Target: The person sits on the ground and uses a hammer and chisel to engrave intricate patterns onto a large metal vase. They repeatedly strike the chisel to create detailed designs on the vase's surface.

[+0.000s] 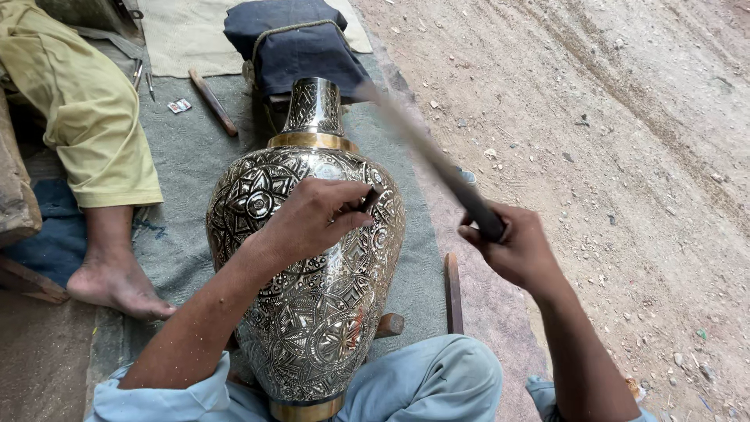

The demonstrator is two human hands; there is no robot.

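At nine o'clock, far left: another person's bare foot (117, 283) on the grey mat (183, 160), with a yellow-green trouser leg (86, 101) above it. Just past that, at eleven o'clock: a wooden-handled tool (212, 101) lying flat on the mat, a small card (179, 105) beside it.

In the middle: a big shiny metal vase (312, 312), lying tilted, neck up toward twelve o'clock, base down at six o'clock between pale blue trouser legs (426, 383). Covered all over in cut flower and star patterns, with a gold band at the neck and at the base. At twelve o'clock, right behind the neck: a dark blue cloth bundle (293, 43) tied with rope.

On the vase's upper belly: left hand (312, 215), resting on the metal, fingers pinched tight around a small dark chisel (369, 200), tip touching the vase at about one o'clock from the hand.

At three o'clock from the vase: right hand (512, 246), closed in a fist around a long dark hammer handle (461, 191), lifted off the vase. Handle pointing up toward eleven o'clock, its far end blurry, head too smeared to make out.

Lower down, at five o'clock beside the vase: a wooden stick (452, 293) on the mat. Farther right: bare sandy ground (625, 156) with little stones.
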